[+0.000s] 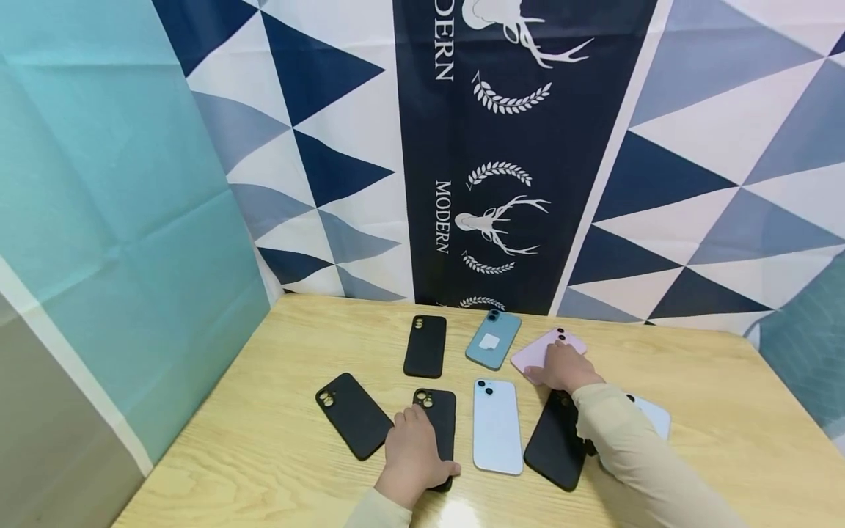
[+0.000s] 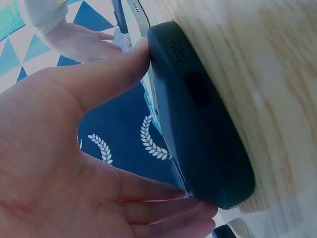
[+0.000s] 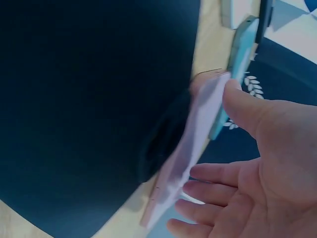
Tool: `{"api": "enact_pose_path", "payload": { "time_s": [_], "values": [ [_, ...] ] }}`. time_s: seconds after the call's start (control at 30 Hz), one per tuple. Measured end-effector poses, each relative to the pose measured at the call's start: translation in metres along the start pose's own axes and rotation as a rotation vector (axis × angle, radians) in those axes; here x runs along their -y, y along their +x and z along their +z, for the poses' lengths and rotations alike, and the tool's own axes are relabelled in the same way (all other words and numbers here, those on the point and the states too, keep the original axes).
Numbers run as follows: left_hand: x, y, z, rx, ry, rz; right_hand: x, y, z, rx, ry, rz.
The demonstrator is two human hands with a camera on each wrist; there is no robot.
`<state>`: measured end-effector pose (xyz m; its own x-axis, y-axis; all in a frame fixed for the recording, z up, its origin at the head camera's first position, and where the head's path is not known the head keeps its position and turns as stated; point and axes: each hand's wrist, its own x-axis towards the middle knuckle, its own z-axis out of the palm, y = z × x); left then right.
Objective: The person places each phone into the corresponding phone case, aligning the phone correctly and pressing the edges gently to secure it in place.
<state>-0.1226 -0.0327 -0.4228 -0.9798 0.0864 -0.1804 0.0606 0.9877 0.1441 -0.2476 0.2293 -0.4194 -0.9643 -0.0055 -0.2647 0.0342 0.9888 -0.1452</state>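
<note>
My left hand (image 1: pixel 414 451) lies over a black phone case (image 1: pixel 444 422) near the table's front. In the left wrist view its thumb (image 2: pixel 116 72) presses one side edge and the fingers (image 2: pixel 163 203) meet the opposite edge. A port cutout and speaker holes show in the case's end. Farther back, my right hand (image 1: pixel 564 367) is over a pink phone (image 1: pixel 531 354) lying camera side up. The right wrist view has the thumb (image 3: pixel 242 101) at one edge of that phone, the other fingers extended and spread along its back.
A white phone (image 1: pixel 497 433) lies between the hands, and a blue phone (image 1: pixel 494 341) lies behind it. Black cases lie at the left (image 1: pixel 354 416), the back (image 1: pixel 425 346) and below the right wrist (image 1: pixel 556 447). Another white phone (image 1: pixel 653 416) is partly hidden by the right sleeve.
</note>
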Motion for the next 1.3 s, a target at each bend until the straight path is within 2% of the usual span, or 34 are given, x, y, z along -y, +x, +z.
{"api": "enact_pose_path", "payload": {
  "time_s": [0.3, 0.53, 0.73, 0.9, 1.1, 1.3],
  "values": [
    [-0.003, -0.002, 0.003, -0.043, -0.001, 0.008, -0.007, 0.007, 0.005, -0.031, -0.011, -0.01],
    [0.001, -0.002, 0.0, -0.03, 0.026, 0.013, -0.008, 0.007, 0.002, -0.094, 0.022, -0.1],
    [0.001, -0.002, 0.001, -0.002, 0.026, 0.018, -0.016, 0.011, -0.001, -0.065, 0.029, -0.126],
    [0.001, 0.0, 0.001, -0.011, 0.021, 0.024, -0.027, 0.014, -0.004, -0.073, -0.01, -0.201],
    [0.002, 0.001, 0.0, -0.019, 0.03, 0.03, -0.041, 0.018, -0.003, -0.111, 0.021, -0.297],
    [0.002, 0.003, 0.001, -0.019, 0.015, 0.027, -0.053, 0.021, -0.006, -0.071, 0.007, -0.342]
  ]
}}
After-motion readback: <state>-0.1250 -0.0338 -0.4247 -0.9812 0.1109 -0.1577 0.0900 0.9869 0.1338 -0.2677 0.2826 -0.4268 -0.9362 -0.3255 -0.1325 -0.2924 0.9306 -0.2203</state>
